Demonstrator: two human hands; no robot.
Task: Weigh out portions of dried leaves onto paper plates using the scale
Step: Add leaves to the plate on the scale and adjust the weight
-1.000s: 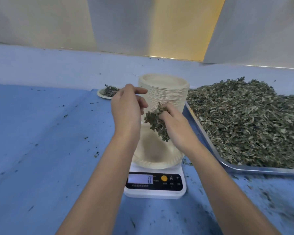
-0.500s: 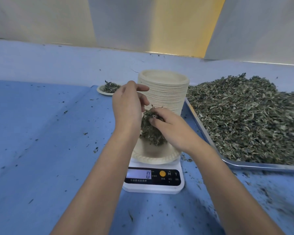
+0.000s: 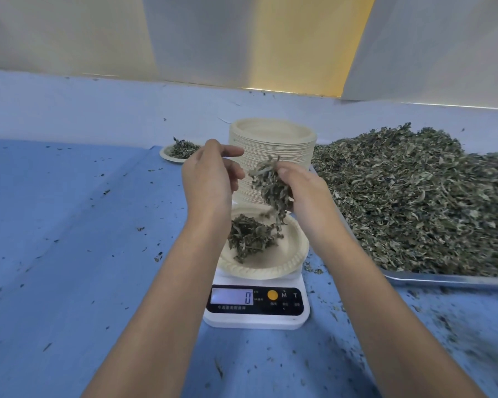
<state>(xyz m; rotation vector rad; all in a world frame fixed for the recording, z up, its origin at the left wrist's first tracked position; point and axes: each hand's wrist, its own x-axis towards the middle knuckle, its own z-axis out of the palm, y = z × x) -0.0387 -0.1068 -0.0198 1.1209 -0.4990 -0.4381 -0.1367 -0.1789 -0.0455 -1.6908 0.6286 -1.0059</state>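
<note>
1. A small heap of dried leaves [image 3: 250,237] is now lying on the left half of the paper plate [image 3: 295,254], which is sitting on the scale [image 3: 256,314]. A second ago that plate was bare, so the first drop of this portion is in.
2. The display [image 3: 232,296] is still showing 0. My guess is it's lagging or the heap is too light to register. You're going to need a real reading before you add or pull leaves.
3. Your right hand [image 3: 305,191] is hovering just above the plate at its 1 o'clock. Fingers and thumb are curling round the clump [image 3: 270,185], which is hanging down, with bits looking blurred as if falling. Half a second ago this hand was lower, down at the plate.
4. Your left hand [image 3: 207,179] is floating above the plate's 10 o'clock. Its fingers are loose and spread, the index is pointing toward the clump, and it's gripping nothing I can see.
5. Outward from the scale, the stack of plates [image 3: 270,139] is standing at 12 o'clock. The tray [image 3: 443,278] is sitting at 3 o'clock and carrying the leaf pile [image 3: 414,196]. A filled plate [image 3: 179,150] is waiting at 11 o'clock.
6. Leaf crumbs are littering the blue cloth [image 3: 69,254] all round.
</note>
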